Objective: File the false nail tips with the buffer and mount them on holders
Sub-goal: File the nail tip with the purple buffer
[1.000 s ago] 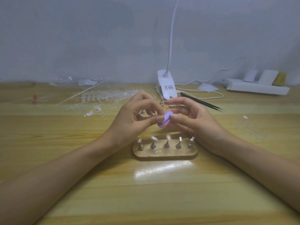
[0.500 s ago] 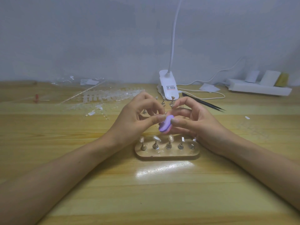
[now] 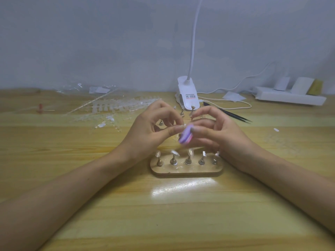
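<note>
**Purple buffer at the pinch, over the wooden stand**

My left hand curls thumb and forefinger into a pinch on a nail tip, which I can barely make out. The buffer, motion-blurred, touches that pinch from the right, gripped between the thumb and fingers of my right hand. Below stand five holders; the top of the rightmost is lost against my hand.
</note>
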